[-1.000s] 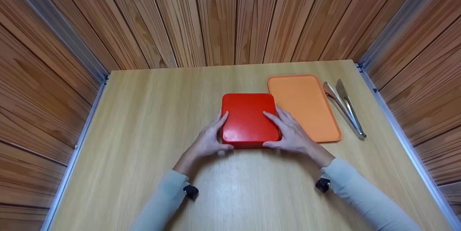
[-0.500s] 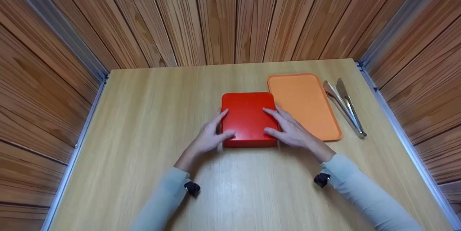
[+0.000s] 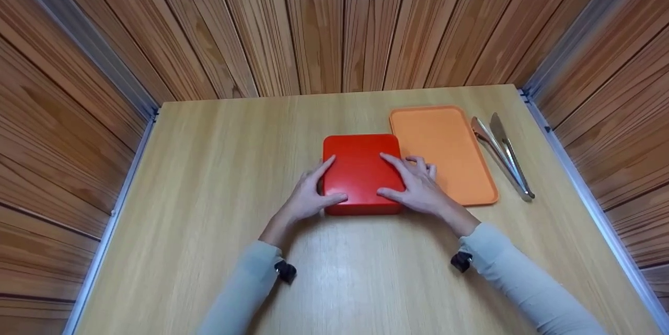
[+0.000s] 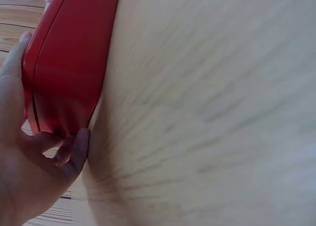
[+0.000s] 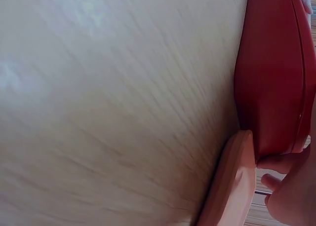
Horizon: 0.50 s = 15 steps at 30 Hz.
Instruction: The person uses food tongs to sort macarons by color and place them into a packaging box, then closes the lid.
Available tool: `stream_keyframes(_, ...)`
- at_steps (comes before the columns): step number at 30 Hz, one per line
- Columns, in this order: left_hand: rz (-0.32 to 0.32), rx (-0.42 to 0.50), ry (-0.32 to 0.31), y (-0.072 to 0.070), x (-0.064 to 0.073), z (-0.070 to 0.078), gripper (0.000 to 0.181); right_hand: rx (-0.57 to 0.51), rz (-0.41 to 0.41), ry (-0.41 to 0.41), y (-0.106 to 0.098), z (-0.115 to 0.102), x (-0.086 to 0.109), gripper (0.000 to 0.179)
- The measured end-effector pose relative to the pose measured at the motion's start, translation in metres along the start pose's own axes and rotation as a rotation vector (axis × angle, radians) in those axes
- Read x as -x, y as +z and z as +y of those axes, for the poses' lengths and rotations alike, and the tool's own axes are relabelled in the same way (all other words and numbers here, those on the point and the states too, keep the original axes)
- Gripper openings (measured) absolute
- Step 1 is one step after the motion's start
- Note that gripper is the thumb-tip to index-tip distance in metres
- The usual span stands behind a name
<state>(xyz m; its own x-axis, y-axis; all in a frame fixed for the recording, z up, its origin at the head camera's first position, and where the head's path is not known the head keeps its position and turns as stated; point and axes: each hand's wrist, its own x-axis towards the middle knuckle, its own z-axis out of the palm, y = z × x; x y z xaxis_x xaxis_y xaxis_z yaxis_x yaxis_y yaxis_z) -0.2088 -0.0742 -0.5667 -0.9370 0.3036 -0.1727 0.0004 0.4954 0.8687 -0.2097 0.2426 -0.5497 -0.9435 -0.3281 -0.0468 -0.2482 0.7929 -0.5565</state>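
Note:
A red lidded box (image 3: 360, 170) sits on the table between both hands. My left hand (image 3: 306, 198) grips its left side, thumb and index finger over the lid. In the left wrist view the other fingers (image 4: 79, 149) curl low against the box's wall (image 4: 69, 73), below the lid seam. My right hand (image 3: 422, 191) holds the right side, with thumb and index finger on the lid. The right wrist view shows one finger (image 5: 279, 163) against the box's side, while the other fingers are bent away from it.
An orange tray (image 3: 439, 152) lies flat just right of the box, its near edge right at the box's corner. Farther right, metal tongs (image 3: 514, 175) rest near the table's edge. Wood-patterned walls (image 3: 319, 26) stand at the back and on both sides.
Both thumbs have risen from the box's near edge onto the lid. Some fingers of the right hand have bent up from the side. The box stays in place.

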Motion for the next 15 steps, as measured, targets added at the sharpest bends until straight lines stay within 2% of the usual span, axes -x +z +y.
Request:
stream_keyframes(7, 0.006, 0.005, 0.012, -0.0008, -0.0023, 0.0028, 0.102, -0.021, 0.003, 0.002, -0.0006, 0.0027, -0.0004, 0.102)
stream_keyframes(11, 0.012, -0.047, 0.008, -0.0036, -0.0010, 0.0043, 0.102, -0.029, -0.001, -0.012, 0.0001, 0.0024, -0.0005, 0.100)
stream_keyframes(15, 0.014, -0.109, 0.032, -0.0058, 0.0001, 0.0054, 0.102, -0.019, 0.010, -0.031, 0.0009, 0.0024, 0.0006, 0.098)
